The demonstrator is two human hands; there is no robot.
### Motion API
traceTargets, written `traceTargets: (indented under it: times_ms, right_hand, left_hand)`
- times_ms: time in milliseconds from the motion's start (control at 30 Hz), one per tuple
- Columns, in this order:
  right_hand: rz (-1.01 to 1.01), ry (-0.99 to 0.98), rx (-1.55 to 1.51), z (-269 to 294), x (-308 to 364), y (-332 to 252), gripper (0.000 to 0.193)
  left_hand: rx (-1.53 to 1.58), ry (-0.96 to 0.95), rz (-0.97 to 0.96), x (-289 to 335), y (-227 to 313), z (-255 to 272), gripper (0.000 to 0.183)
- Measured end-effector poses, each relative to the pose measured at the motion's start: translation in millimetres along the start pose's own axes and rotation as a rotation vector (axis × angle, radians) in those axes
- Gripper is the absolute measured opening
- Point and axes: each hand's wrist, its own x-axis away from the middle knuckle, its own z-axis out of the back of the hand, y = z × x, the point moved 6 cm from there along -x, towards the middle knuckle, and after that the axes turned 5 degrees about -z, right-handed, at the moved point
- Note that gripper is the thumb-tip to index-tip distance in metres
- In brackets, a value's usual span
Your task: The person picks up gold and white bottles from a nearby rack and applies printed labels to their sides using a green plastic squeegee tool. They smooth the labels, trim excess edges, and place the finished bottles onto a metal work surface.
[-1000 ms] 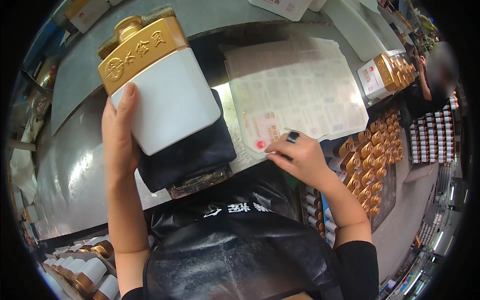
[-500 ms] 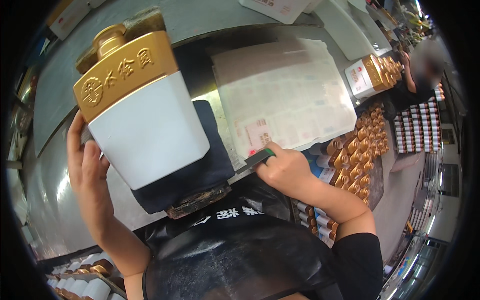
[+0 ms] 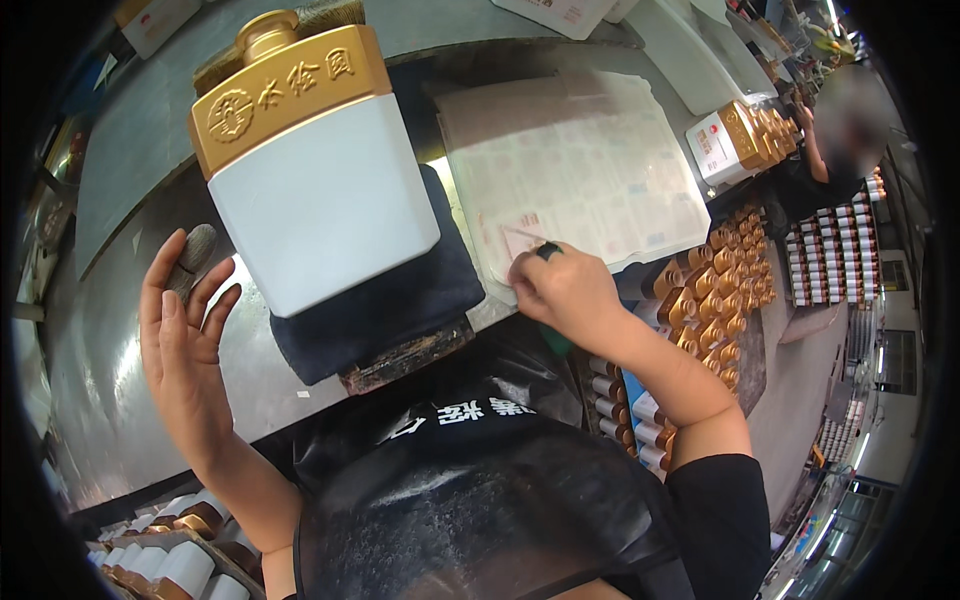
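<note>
Right grip (image 3: 560,290) pinches label sheet (image 3: 580,170); bottle (image 3: 320,180) neck points away.

Bare bench (image 3: 110,330) left of bottle (image 3: 320,200)

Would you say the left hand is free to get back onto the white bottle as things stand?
Probably yes. The left hand is open and holds nothing, raised just left of the white bottle, which lies on a dark cloth. Nothing sits between them. The right hand is busy at the label sheet.
</note>
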Motion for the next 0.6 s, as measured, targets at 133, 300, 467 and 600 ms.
traceTargets:
  times_ms: [133, 300, 467, 600]
  right_hand:
    - [-0.122, -0.150, -0.180, -5, -4, 11, 0.008]
    - [-0.212, -0.190, -0.341, -1, -5, 23, 0.011]
    - [-0.748, 0.243, -0.025, 98, 8, 162, 0.016]
    - [-0.928, 0.212, 0.556, 152, 41, 252, 0.022]
  left_hand:
    - [0.033, -0.004, 0.002, 8, 2, 4, 0.046]
    - [0.082, -0.007, 0.027, 14, 2, 6, 0.046]
    - [0.046, 0.062, 0.035, 17, -5, 23, 0.047]
    - [0.062, 0.054, 0.073, 9, -22, 33, 0.049]
